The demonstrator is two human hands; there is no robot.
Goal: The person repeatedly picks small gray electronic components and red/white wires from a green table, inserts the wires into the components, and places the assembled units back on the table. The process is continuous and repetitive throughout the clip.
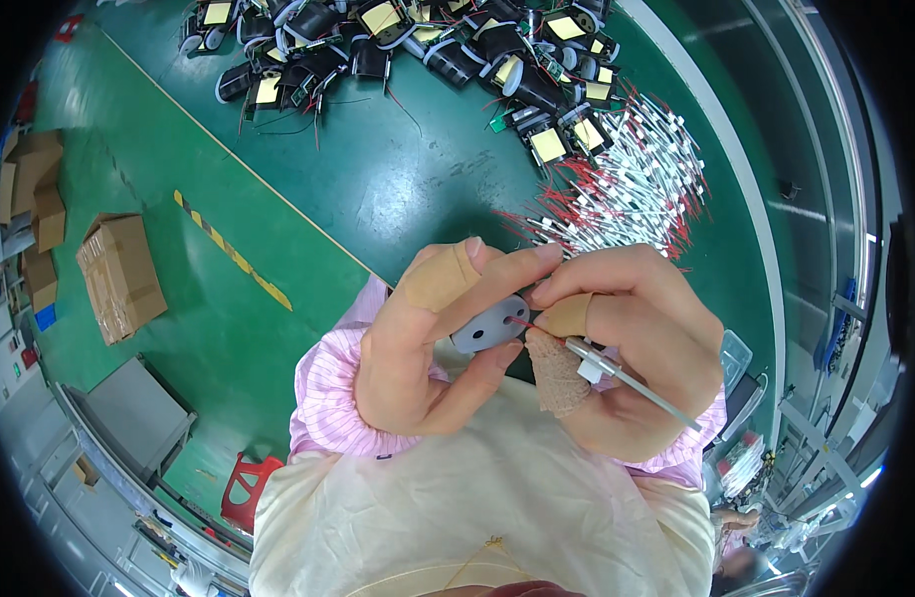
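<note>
In my left hand (408, 338) is a small grey oval part (487, 326) with dark holes in its face, pinched between thumb and fingers. A short red wire (521, 321) runs from one of those holes to the fingertips of my right hand (646, 348). Across that hand's thumb and palm lies a thin grey rod-like piece (637, 386) with a small white connector (591, 370) beside its thicker end. Tan coverings wrap the right thumb and fingertip, and one left finger. How the wire joins the rod is hidden by the fingers.
Beyond my hands, a heap of thin white pieces with red wires (627, 189) lies on the green table (378, 179). Black cylindrical units with yellow pads (448, 60) crowd the far edge. Cardboard boxes (124, 279) and a red stool (249, 490) stand to the left.
</note>
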